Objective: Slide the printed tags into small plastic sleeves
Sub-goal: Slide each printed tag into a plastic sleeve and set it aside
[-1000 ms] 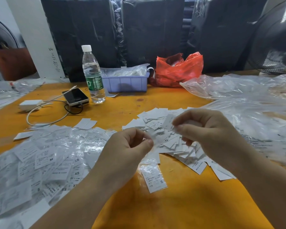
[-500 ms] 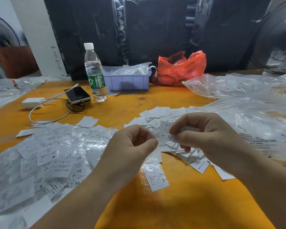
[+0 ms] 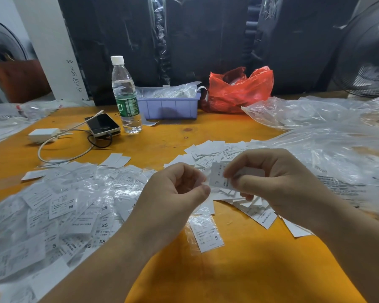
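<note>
My right hand [image 3: 274,182] pinches a white printed tag [image 3: 218,178] marked L between thumb and fingers. My left hand [image 3: 175,195] pinches a thin clear plastic sleeve [image 3: 202,182] at the tag's left edge; the sleeve is barely visible. Under both hands lies a loose pile of bare tags [image 3: 217,154]. A heap of sleeved tags [image 3: 59,211] covers the table's left side. One sleeved tag marked S [image 3: 207,234] lies alone on the orange table [image 3: 239,276] below my hands.
A water bottle [image 3: 125,95], a phone [image 3: 102,124] with cable and a white charger [image 3: 43,134] stand at the back left. A lilac bin [image 3: 171,107] and a red bag [image 3: 239,90] sit behind. Crumpled clear plastic bags [image 3: 328,136] fill the right side.
My hands have drawn closer together and the L tag has turned more face-up toward the left hand. The view has shifted slightly.
</note>
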